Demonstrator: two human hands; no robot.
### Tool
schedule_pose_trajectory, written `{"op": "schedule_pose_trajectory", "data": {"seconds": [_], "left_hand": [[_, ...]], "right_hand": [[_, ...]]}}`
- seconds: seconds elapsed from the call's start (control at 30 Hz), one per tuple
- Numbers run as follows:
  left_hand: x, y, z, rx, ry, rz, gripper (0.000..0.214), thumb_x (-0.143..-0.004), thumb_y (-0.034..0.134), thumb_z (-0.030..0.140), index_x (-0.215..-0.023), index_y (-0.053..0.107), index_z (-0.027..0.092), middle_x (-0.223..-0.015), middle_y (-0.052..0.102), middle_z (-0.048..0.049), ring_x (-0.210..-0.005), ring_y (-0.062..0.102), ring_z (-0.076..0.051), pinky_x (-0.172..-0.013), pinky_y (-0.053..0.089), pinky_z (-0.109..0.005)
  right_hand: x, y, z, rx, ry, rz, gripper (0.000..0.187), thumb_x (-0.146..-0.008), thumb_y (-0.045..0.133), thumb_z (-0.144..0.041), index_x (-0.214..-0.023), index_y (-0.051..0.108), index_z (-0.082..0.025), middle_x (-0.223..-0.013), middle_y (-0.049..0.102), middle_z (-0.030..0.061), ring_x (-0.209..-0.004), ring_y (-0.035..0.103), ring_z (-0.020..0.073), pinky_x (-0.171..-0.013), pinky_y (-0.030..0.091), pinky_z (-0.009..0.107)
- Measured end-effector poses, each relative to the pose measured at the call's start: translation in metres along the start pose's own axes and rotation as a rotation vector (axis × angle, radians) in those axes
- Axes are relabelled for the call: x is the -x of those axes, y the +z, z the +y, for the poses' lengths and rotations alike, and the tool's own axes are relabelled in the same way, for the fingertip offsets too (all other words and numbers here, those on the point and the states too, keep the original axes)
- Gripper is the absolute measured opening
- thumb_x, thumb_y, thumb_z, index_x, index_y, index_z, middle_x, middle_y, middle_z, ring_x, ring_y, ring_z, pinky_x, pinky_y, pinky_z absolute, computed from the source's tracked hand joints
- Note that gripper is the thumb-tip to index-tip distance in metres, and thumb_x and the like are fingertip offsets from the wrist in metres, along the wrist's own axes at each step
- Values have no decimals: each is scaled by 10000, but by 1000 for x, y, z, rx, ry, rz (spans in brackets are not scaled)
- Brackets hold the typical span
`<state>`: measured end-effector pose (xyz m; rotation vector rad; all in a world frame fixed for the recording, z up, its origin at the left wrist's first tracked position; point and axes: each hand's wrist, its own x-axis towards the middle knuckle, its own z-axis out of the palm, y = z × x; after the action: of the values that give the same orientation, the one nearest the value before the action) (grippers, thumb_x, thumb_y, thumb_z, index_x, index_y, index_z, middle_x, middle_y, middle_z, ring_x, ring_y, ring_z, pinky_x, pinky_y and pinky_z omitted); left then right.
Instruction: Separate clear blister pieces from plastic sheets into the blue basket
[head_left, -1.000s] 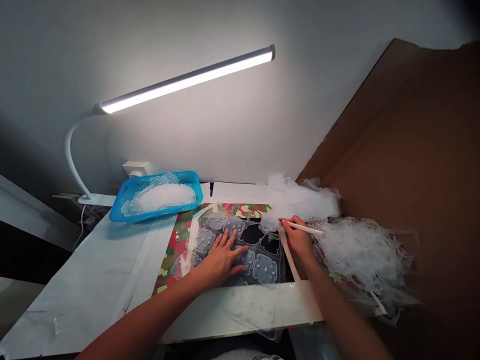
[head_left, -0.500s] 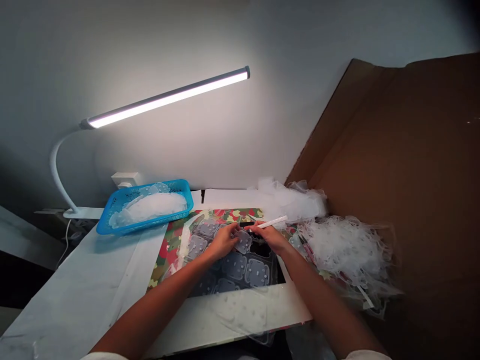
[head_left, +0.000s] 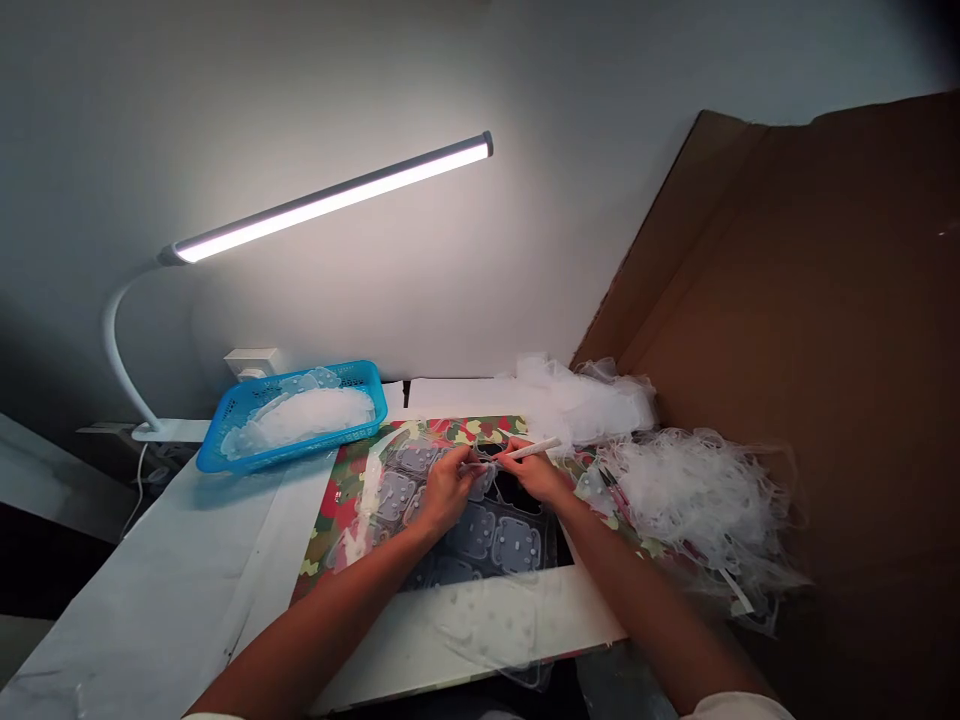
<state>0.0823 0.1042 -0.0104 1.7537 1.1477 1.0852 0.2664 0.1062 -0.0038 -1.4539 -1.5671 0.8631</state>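
My left hand (head_left: 448, 492) is closed, its fingertips pinching a small translucent silicone-like piece (head_left: 482, 486) that my fingers partly hide. My right hand (head_left: 534, 474) grips a slim white pen-shaped tool (head_left: 541, 446), its tip end pointing left at the piece's upper edge. I cannot make out the tip itself. Both hands meet over a translucent sheet of rounded square pieces with raised dots (head_left: 517, 545). The sheet lies on a black area of a camouflage-patterned board (head_left: 330, 520). Black shows through a gap in the sheet beside my right hand.
A blue basket (head_left: 217, 458) of translucent pieces stands back left, beneath a lit bar lamp (head_left: 337, 198). At right lie a pile of soft translucent pieces (head_left: 589, 400) and a tangle of clear strips (head_left: 697, 495). Brown cardboard (head_left: 787, 300) rises along the right side.
Both hands have drawn closer together at the piece. The piece has tipped and shows less of its face. My right hand and the white tool have shifted slightly left.
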Motion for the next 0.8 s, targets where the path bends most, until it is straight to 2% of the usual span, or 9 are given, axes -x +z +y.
{"op": "schedule_pose_trajectory", "data": {"seconds": [0.13,0.23,0.3,0.37,0.43,0.5,0.57,0.67,0.8], "left_hand": [[-1,-13,3,115,26,66,157,-829,553,340,-784,514,195,-770,587,-2,-752,574,-154,-712,440,-253],[-3,-40,0,141,-15,61,156,-836,525,346,-882,511,197,-810,611,-10,-745,606,-154,-698,474,-261],[0,-62,-4,75,-64,68,153,-830,506,303,-933,542,195,-736,579,9,-673,579,-149,-655,469,-261],[7,-80,-10,-58,-68,54,162,-822,515,276,-936,597,195,-707,552,12,-645,551,-151,-647,459,-268],[18,-90,-14,-271,8,-35,204,-833,552,302,-986,652,213,-867,606,-27,-706,575,-164,-684,469,-286],[29,-92,-16,-533,132,-191,287,-864,564,349,-1123,659,272,-1171,595,-61,-801,619,-183,-713,485,-299],[38,-89,-18,-710,213,-311,348,-905,530,369,-1240,617,330,-1374,511,-62,-839,651,-199,-707,497,-307],[44,-85,-19,-819,227,-373,385,-935,496,383,-1309,579,344,-1474,450,-72,-830,675,-224,-693,501,-328],[44,-86,-20,-780,190,-384,406,-916,535,382,-1317,576,332,-1510,414,-86,-807,681,-232,-697,492,-339]], "right_hand": [[-11,-6,9,60,-13,75,220,-722,561,-371,-598,456,-222,-625,555,-18,-612,439,147,-579,308,264],[-15,-19,11,58,1,97,201,-695,578,-371,-596,491,-219,-632,602,-3,-599,476,155,-573,331,267],[-14,-23,6,53,7,150,222,-718,566,-393,-603,486,-220,-609,585,-5,-594,477,158,-572,336,269],[-9,-17,-2,37,-17,194,235,-762,544,-409,-632,486,-222,-631,582,-6,-618,488,162,-592,351,271],[-1,-1,-13,8,-79,120,222,-794,545,-397,-669,514,-217,-727,627,8,-676,532,169,-634,383,276],[8,22,-22,-2,-163,-43,188,-813,554,-350,-688,543,-210,-844,662,25,-751,577,177,-685,414,284],[14,43,-27,36,-233,-156,157,-821,554,-295,-690,550,-209,-892,663,32,-795,589,182,-718,423,291],[19,60,-28,103,-287,-170,146,-836,543,-261,-697,537,-216,-902,648,33,-817,580,184,-736,419,295],[16,62,-27,114,-290,-186,157,-856,541,-264,-705,536,-222,-937,641,35,-840,576,188,-757,421,301]]}}
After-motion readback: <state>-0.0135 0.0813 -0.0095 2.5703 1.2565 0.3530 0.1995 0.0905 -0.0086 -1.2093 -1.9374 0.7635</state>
